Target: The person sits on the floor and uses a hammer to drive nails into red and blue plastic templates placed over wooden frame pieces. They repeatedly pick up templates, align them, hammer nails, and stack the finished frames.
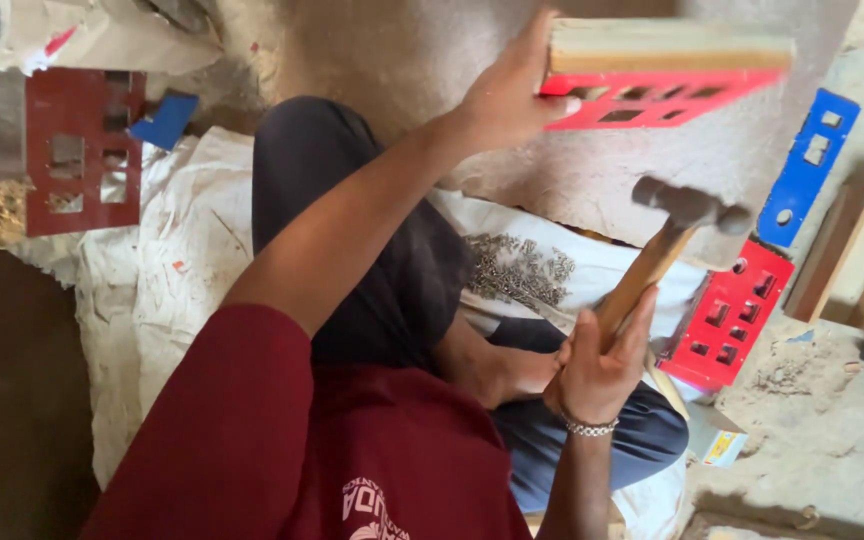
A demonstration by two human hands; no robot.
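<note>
- Head view, looking down over a maroon sleeve and dark trousers to a dusty floor.
- Left hand [507, 95] stretched out and closed on the near end of a red cut-out panel [667, 98], held off the ground with a pale wooden board [667, 45] lying along its far face; both blurred.
- Right hand [597, 365], beaded bracelet at the wrist, wrapped round the wooden handle of a hammer [672, 225]; steel head raised, just below the held panel and apart from it.
- Judged to be a nailing step: board and panel lined up in one hand, hammer cocked in the other. No nail visible at the joint, too blurred to tell.
- Next move calls for holding the panel steady, keeping the left fingers off the strike line, and a short, square blow rather than a full swing.
- Heap of small nails [517, 268] on a white sheet [592, 265] across the lap, near the hammer hand.
- Second red cut-out panel [732, 315] on the ground just beyond the hammer, a blue strip [807, 165] above it, an open wooden box [857, 260] beside.
- Dark red panel [82, 150] well apart at far left, on the edge of white sacking [172, 260].
</note>
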